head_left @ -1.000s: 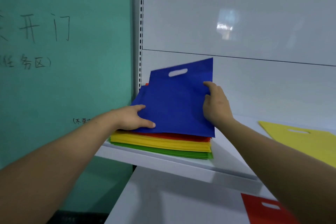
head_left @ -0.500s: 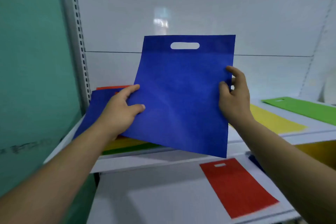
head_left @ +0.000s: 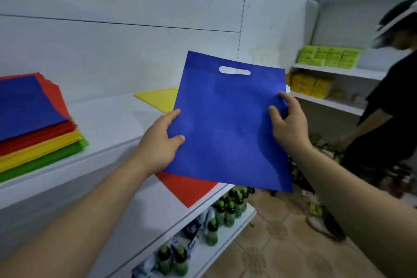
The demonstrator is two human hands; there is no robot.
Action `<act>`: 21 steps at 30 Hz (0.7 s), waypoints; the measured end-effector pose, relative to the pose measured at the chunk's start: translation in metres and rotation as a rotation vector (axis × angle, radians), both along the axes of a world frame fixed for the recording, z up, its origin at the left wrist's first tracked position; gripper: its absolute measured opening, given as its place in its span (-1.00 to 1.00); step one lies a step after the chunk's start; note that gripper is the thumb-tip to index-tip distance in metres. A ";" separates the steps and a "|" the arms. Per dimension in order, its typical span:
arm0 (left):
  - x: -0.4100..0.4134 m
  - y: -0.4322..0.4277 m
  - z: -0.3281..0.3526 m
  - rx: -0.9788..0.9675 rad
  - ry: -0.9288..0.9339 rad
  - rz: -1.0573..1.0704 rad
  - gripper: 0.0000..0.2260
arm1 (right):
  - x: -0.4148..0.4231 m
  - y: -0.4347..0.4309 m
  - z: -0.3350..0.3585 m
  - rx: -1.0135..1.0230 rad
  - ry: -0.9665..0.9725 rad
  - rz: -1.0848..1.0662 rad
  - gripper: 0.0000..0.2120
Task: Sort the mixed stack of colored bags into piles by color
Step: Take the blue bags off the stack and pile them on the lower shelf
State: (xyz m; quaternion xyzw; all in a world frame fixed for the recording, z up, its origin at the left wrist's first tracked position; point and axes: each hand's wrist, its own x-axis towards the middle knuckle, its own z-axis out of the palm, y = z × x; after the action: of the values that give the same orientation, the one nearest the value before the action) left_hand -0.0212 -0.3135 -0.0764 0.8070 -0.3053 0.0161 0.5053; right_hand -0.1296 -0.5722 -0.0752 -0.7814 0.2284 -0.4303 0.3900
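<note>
My left grip [head_left: 158, 144] and right grip [head_left: 290, 126] pinch the blue bag [head_left: 225, 124], now carried off the stack [head_left: 38, 135], ready for a blue pile.

The single wide-angle view looks out from the person's head, facing forward and down along a white shelf [head_left: 108, 124]. It sits close. Both forearms run in from the bottom edge, and the left hand [head_left: 158, 144] and right hand [head_left: 288, 124], gripping a blue bag [head_left: 225, 124], fill the centre. Straight lines bow toward the edges, and tiled floor [head_left: 270, 232] shows at lower right.
</note>
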 end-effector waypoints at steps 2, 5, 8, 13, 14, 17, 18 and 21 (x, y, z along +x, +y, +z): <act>-0.008 -0.034 -0.013 0.007 0.022 -0.062 -0.45 | -0.021 -0.029 -0.008 0.004 0.037 -0.054 -0.58; -0.021 -0.089 -0.030 0.045 0.048 -0.126 -0.45 | -0.053 -0.077 -0.021 0.019 0.085 -0.124 -0.57; -0.038 -0.146 -0.046 0.109 0.069 -0.144 -0.46 | -0.082 -0.125 -0.036 0.031 0.141 -0.160 -0.56; -0.067 -0.233 -0.079 0.133 0.178 -0.152 -0.47 | -0.114 -0.206 -0.063 0.043 0.231 -0.164 -0.55; -0.073 -0.248 -0.085 0.131 0.202 -0.148 -0.47 | -0.118 -0.220 -0.068 0.049 0.248 -0.166 -0.55; -0.084 -0.284 -0.103 0.140 0.254 -0.135 -0.47 | -0.125 -0.255 -0.081 0.060 0.320 -0.177 -0.54; -0.086 -0.294 -0.108 0.146 0.262 -0.130 -0.46 | -0.126 -0.264 -0.085 0.053 0.348 -0.182 -0.54; -0.084 -0.315 -0.122 0.155 0.295 -0.124 -0.46 | -0.119 -0.285 -0.098 0.034 0.415 -0.182 -0.52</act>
State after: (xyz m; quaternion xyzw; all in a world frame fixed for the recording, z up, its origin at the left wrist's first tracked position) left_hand -0.1051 -0.6289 -0.1989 0.8167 -0.2773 -0.1575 0.4809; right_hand -0.2485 -0.8572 -0.1729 -0.8227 0.3804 -0.2900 0.3072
